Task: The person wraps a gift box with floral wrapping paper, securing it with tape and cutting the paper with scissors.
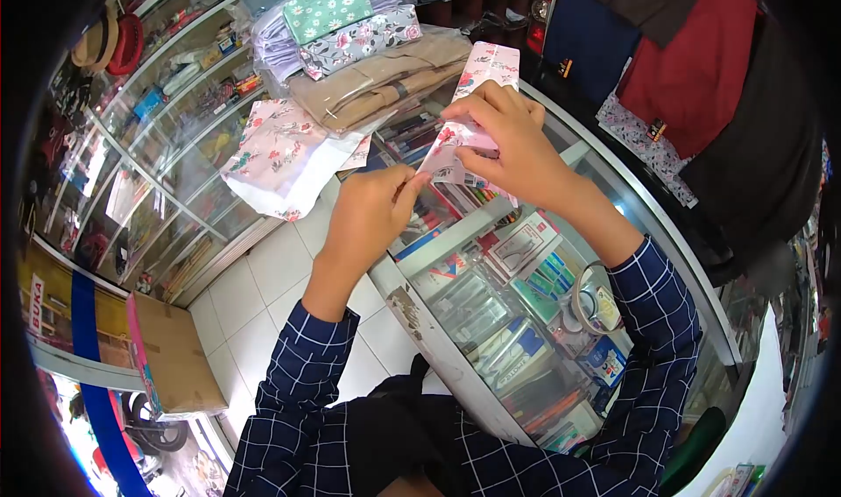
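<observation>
A long box wrapped in pink floral paper [490,61] lies on the glass counter in front of me. My right hand [508,142] grips it from above, fingers bent over one side and thumb pressed on the paper. At the box's near left corner, my left hand [368,216] pinches the edge of the wrapping paper between thumb and forefinger. To the left, a loose sheet of the same floral paper [285,151] hangs over the counter edge, its white underside partly folded up.
Behind the loose sheet are plastic-packed brown clothes [385,81], with a green floral packet [327,10] and a grey floral packet [363,39] stacked beyond. A tape roll [574,308] sits at right on the glass counter [469,234]. A cardboard box [180,352] stands lower left.
</observation>
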`<state>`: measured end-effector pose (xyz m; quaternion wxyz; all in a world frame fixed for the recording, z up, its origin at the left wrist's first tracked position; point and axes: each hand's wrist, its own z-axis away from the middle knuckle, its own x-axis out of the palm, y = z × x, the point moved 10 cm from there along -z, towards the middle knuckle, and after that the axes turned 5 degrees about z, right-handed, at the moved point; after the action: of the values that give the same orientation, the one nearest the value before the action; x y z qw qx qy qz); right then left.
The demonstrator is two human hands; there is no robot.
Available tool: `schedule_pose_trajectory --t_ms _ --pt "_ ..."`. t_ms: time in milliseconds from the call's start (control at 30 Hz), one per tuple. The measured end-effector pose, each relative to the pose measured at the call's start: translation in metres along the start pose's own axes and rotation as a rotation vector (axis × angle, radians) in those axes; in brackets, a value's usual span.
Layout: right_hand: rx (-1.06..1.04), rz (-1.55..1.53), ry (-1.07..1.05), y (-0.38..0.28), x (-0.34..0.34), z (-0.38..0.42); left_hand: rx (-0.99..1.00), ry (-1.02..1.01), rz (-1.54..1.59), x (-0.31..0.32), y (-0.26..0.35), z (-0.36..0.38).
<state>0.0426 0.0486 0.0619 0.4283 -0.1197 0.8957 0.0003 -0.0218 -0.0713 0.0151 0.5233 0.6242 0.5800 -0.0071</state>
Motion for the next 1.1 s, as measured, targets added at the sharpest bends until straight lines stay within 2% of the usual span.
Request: schedule_pose_trajectory --t_ms 33,133,167,267,367,467,667,767,900,1000,1100 --pt "0.005 -0.002 -0.006 0.001 0.001 0.0 -0.014 -0.014 0.03 0.001 -0.003 -0.002" --pt "0.002 -0.007 0.001 0.001 0.001 0.0 0.202 0.12 0.26 -0.005 0.022 -0.012" --pt "-0.002 -0.008 0.008 0.001 0.0 0.0 0.22 0.201 0.281 -0.009 0.028 -0.016" --pt "0.051 -0.106 -0.021 0.003 0.0 -0.001 0.202 0.164 0.096 -0.004 0.033 -0.028" --pt "0.056 -0.138 -0.027 0.006 0.002 0.0 0.287 0.192 -0.001 -0.001 0.041 -0.023" --pt "0.017 -0.081 0.033 0.003 -0.001 -0.001 0.235 0.149 0.033 0.006 0.03 -0.022" --pt "0.034 -0.151 0.024 0.008 -0.002 -0.014 0.161 0.202 0.152 0.009 0.016 -0.024" --pt "0.027 -0.2 -0.041 0.012 0.004 -0.014 0.117 0.132 0.251 0.01 0.012 -0.029" --pt "0.022 -0.006 -0.046 0.002 0.003 -0.011 0.196 0.185 0.195 0.004 0.031 -0.034" --pt "0.015 0.114 0.003 -0.004 0.003 -0.01 0.101 0.051 0.069 0.014 0.036 -0.039" --pt "0.018 0.147 0.031 -0.005 0.004 -0.009 0.134 0.031 0.136 0.015 0.033 -0.03"
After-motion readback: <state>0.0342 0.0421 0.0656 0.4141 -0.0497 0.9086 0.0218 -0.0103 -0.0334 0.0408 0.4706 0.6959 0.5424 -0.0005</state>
